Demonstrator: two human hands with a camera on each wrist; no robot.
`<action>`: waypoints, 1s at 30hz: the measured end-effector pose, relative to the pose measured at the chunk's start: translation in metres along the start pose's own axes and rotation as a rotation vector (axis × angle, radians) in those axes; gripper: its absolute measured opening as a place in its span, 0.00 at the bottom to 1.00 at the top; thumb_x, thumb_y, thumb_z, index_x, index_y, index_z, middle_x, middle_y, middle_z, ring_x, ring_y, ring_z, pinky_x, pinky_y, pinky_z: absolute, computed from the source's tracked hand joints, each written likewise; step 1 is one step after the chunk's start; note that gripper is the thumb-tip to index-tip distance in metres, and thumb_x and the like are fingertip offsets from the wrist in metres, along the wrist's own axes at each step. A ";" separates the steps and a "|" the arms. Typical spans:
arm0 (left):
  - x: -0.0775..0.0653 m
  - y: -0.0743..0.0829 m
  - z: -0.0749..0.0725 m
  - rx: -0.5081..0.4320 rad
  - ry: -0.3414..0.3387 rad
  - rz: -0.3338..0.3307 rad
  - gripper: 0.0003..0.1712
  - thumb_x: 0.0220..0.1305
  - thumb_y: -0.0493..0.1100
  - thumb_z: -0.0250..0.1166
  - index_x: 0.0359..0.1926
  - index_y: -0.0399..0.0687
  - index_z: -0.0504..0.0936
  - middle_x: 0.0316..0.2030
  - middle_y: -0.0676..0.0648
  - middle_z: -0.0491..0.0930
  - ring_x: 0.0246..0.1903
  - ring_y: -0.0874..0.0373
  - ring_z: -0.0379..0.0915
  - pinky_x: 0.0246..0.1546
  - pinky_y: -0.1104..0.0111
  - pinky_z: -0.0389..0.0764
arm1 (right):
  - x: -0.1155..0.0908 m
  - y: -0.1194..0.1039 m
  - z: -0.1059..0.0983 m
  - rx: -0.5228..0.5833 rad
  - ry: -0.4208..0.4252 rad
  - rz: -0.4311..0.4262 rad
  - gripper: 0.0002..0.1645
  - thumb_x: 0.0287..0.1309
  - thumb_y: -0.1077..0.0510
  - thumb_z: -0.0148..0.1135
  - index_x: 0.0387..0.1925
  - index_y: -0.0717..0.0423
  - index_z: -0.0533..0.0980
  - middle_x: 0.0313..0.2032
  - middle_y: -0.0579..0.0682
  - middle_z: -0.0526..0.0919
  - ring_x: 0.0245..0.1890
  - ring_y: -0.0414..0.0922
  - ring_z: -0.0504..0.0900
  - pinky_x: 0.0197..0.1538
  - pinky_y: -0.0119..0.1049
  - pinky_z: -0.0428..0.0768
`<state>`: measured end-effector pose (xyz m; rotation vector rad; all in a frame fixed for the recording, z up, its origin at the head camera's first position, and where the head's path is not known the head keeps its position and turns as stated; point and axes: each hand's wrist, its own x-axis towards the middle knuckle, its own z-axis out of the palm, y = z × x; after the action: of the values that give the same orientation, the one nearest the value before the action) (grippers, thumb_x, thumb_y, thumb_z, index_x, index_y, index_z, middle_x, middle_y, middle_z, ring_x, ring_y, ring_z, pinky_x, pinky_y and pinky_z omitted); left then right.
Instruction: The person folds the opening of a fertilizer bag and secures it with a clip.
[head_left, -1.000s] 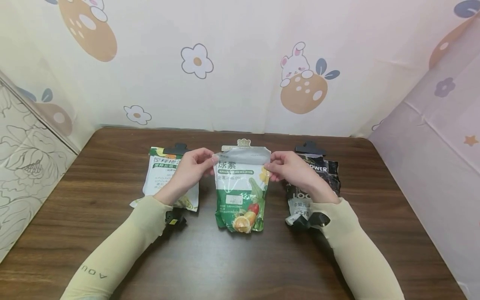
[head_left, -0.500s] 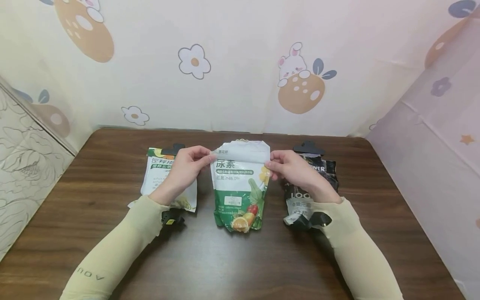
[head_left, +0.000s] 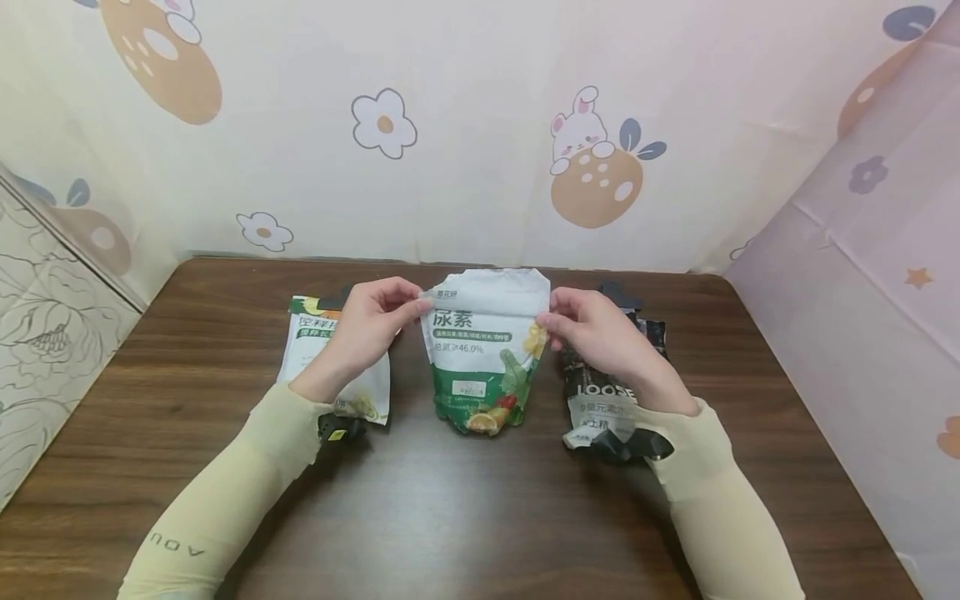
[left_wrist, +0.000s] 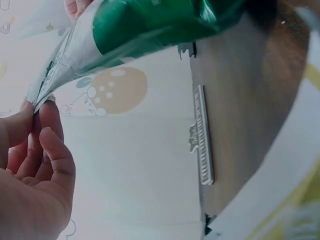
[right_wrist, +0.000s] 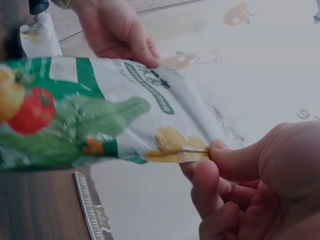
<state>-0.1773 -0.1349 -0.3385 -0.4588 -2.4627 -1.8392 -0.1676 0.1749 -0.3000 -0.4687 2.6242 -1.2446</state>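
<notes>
A green-and-white fertilizer bag (head_left: 480, 350) with fruit and vegetables printed on it is at the middle of the table, its top flap standing up. My left hand (head_left: 367, 325) pinches its upper left edge between thumb and fingers. On the opposite edge, my right hand (head_left: 603, 337) has the same kind of pinch. Both wrist views show these grips close up. Behind the bag lies a pale metal clip (left_wrist: 204, 137) on the table; the head view hides it.
To the left lies another white-and-green bag (head_left: 300, 354), partly behind my left forearm. A black bag (head_left: 592, 400) lies at right under my right arm, with a black clip (head_left: 622, 296) at its top. A patterned curtain (head_left: 465, 167) hangs behind the wooden table (head_left: 450, 517).
The bag's folded-over top has been turned up, uncovering its white upper part. Both hands have moved up slightly, and the bag's bottom has come up and away from me.
</notes>
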 end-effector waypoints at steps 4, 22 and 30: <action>0.002 0.003 -0.002 0.001 0.013 0.059 0.08 0.65 0.46 0.69 0.39 0.46 0.86 0.34 0.48 0.85 0.31 0.49 0.75 0.31 0.65 0.74 | 0.001 -0.001 0.001 -0.045 0.068 -0.042 0.07 0.71 0.58 0.59 0.35 0.55 0.75 0.27 0.53 0.80 0.30 0.54 0.79 0.32 0.40 0.72; 0.004 0.003 -0.007 0.009 -0.015 0.070 0.07 0.65 0.44 0.69 0.40 0.45 0.86 0.37 0.49 0.84 0.36 0.54 0.77 0.40 0.62 0.75 | 0.004 0.004 -0.002 -0.111 0.116 -0.118 0.02 0.68 0.60 0.61 0.39 0.54 0.76 0.30 0.50 0.81 0.29 0.52 0.79 0.28 0.39 0.74; 0.006 0.000 -0.010 -0.008 -0.088 0.055 0.10 0.66 0.47 0.69 0.44 0.48 0.85 0.43 0.50 0.83 0.45 0.56 0.78 0.50 0.57 0.75 | 0.005 0.006 -0.002 -0.116 0.109 -0.106 0.04 0.69 0.61 0.61 0.44 0.52 0.77 0.32 0.54 0.81 0.30 0.50 0.79 0.32 0.40 0.75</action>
<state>-0.1841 -0.1427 -0.3343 -0.6145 -2.4718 -1.8474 -0.1741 0.1781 -0.3031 -0.5817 2.8083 -1.1836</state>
